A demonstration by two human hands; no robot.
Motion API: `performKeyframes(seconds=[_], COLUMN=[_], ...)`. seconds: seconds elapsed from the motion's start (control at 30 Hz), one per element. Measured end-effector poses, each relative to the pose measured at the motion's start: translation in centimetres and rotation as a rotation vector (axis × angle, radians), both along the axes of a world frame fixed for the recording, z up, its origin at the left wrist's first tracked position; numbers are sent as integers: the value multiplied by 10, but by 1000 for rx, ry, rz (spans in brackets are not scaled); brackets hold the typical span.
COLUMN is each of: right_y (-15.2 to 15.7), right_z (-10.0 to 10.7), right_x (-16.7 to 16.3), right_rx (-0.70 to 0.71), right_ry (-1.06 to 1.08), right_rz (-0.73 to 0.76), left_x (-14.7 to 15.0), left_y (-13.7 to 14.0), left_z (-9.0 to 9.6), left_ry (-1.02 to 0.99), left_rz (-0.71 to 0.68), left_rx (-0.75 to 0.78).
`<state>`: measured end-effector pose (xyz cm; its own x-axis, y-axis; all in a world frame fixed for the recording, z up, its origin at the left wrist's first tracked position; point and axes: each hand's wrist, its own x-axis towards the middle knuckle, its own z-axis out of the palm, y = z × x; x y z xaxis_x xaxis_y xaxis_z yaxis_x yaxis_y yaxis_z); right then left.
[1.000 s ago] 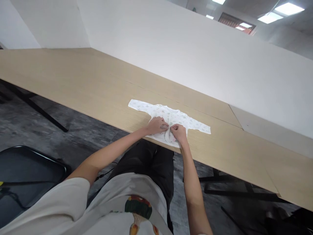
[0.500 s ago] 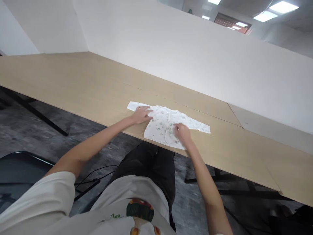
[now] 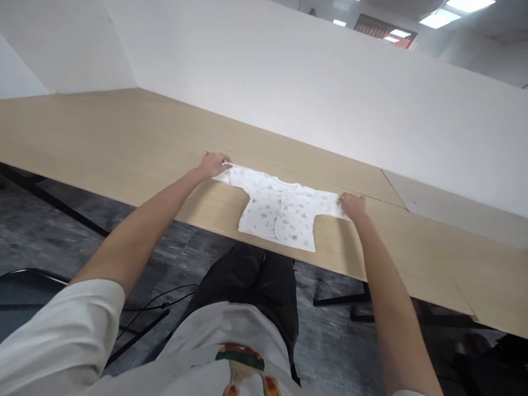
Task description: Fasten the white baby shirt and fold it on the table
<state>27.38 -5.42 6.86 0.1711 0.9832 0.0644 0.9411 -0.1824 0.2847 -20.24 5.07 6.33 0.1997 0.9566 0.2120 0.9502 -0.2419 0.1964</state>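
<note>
Two hands: both reach out from the bottom of the head view to opposite ends of one small shirt, well apart from each other.
Left hand [image 3: 212, 164]: rests on the tip of the shirt's left sleeve, fingers bent over the cuff; whether they pinch the cloth or only press on it cannot be told.
Right hand [image 3: 353, 205]: sits on the tip of the other sleeve, fingers curled at the cuff; its grip cannot be told either.
Baby shirt [image 3: 280, 212]: white, long-sleeved, dotted with small pale green and pink prints. It lies flat and face up, both sleeves stretched straight out to the sides, with a front opening running down the middle.
Shirt's place: on the table [image 3: 124, 148], close to its near edge, the hem almost at the edge, right in front of the person.
Table: long, light wood, butting against a white wall [image 3: 330, 93].
Below the table: dark trousers [image 3: 251, 280] and grey floor [image 3: 49, 231].
</note>
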Motion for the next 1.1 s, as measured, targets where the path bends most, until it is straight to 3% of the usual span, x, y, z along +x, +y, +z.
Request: performKeyframes(seconds=[0.13, 0.23, 0.33, 0.5, 0.63, 0.77, 0.9, 1.0, 1.1], right_y=[1, -13, -43, -113, -148, -144, -120, -107, -102], right_z=[63, 82, 59, -29, -78, -81, -66, -61, -61], right_x=[26, 47, 56, 44, 36, 39, 33, 23, 17], right_rx=[424, 674, 730, 642, 708, 593, 391, 301, 287], right_ry=[-53, -30, -50, 29, 268, 470, 465, 372, 335], right_rz=[-17, 66, 148, 330, 148, -130, -333, -401, -425], left_x=[1, -6, -18, -38, -44, -32, -14, -12, -19], left_y=[-6, -25, -54, -99, -111, -106, -105, -107, -105], left_z=[68, 87, 63, -14, -46, -55, -62, -66, -68], left_ry=[-161, -236, -238, -227, -315, -354, -172, -118, -174], left_rz=[21, 12, -1, -35, -35, 93, 196, 193, 106], left_rx=[345, 467, 472, 325, 207, 74, 66, 64, 40])
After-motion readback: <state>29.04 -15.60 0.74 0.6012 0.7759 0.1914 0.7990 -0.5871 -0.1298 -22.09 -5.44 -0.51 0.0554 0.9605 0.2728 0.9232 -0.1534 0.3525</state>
